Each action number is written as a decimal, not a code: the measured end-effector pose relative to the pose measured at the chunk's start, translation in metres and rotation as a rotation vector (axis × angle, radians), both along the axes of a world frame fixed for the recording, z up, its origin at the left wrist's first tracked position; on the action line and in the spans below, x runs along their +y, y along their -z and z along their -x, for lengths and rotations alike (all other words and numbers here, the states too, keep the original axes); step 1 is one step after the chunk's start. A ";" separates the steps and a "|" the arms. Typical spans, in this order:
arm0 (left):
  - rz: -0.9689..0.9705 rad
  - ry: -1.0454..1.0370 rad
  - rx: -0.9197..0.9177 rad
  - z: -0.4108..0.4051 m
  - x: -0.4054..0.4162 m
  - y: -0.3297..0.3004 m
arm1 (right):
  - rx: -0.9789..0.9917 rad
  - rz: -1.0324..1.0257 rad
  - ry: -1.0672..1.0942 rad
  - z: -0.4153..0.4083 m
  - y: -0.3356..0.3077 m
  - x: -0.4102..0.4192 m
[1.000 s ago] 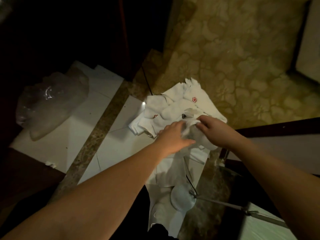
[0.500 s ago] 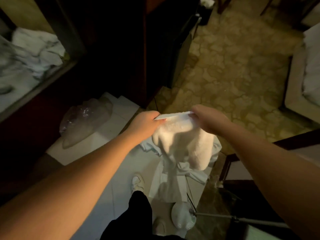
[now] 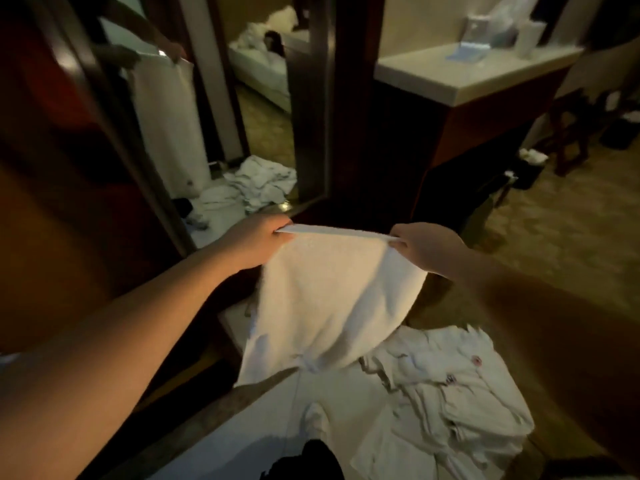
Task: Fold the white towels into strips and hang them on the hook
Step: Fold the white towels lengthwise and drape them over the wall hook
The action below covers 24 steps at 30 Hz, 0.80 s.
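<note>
Your left hand (image 3: pixel 258 242) pinches the towel's (image 3: pixel 329 299) top left corner, your right hand (image 3: pixel 424 249) the other; stretched taut between your fingers, it hangs open for folding lengthwise. The pile (image 3: pixel 446 386) waits below your right fingers on the floor.

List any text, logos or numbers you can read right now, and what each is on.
No text is legible.
Small red and dark marks on the pile of towels: too blurred to read.
Items on the counter at upper right: no label can be made out.
The towel held up by the left hand and right hand: plain, no marking shows.
</note>
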<state>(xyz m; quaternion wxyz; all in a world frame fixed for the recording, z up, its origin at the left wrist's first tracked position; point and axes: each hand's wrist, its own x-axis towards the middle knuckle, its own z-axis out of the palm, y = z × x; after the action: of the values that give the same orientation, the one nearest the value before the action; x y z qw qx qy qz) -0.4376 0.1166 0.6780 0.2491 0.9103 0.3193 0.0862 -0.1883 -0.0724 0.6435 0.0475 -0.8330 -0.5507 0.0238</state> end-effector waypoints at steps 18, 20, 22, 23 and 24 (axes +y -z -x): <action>0.211 -0.786 -0.735 0.430 0.053 -0.184 | 0.176 -0.284 -0.273 0.263 -0.211 0.191; 0.306 -0.803 -0.848 0.474 0.054 -0.190 | 0.184 -0.266 -0.300 0.303 -0.223 0.203; 0.358 -0.756 -0.926 0.519 0.056 -0.194 | 0.159 -0.255 -0.320 0.344 -0.231 0.215; 0.384 -0.712 -0.952 0.540 0.056 -0.196 | 0.133 -0.251 -0.328 0.364 -0.234 0.221; 0.409 -0.675 -0.976 0.561 0.057 -0.198 | 0.108 -0.251 -0.335 0.383 -0.237 0.227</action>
<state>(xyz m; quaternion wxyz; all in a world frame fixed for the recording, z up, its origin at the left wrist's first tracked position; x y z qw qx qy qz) -0.9984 0.1735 0.8757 0.4944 0.5491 0.4486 0.5028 -0.5708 0.1548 0.8801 0.1757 -0.7150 -0.6766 0.0071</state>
